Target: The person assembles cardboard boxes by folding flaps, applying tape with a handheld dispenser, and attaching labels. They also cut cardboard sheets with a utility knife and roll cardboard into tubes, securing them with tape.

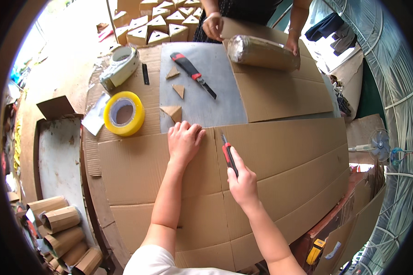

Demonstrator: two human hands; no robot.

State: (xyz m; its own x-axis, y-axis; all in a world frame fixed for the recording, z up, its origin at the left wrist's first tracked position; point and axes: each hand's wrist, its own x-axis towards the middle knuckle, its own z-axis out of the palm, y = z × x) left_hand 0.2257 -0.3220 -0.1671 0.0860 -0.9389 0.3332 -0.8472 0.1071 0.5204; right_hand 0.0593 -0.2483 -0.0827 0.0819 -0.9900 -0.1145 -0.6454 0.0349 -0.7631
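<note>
Right hand (244,184) wrapped round knife (229,158); blade points near twelve o'clock over cardboard (270,169), contact hard to tell. Left hand (185,141), loosely curled and empty, rests on cardboard's twelve-o'clock edge; tape (139,113) at its ten.

1. The big cardboard sheet (284,158) is near. The left hand (185,141) is at its far edge, and the right hand (242,181), with a small knife (229,156) in it, is to the right.
2. Past it lies a metal sheet (215,68). On that sit a big knife (188,68) and, to its left, three scraps (178,90).
3. Left of those is the tape roll (139,112), with the tape holder (121,73) farther back.
4. Far right, a wrapped bundle (264,52) is between another person's hands (213,26).
5. Tubes (64,219) are near left.
</note>
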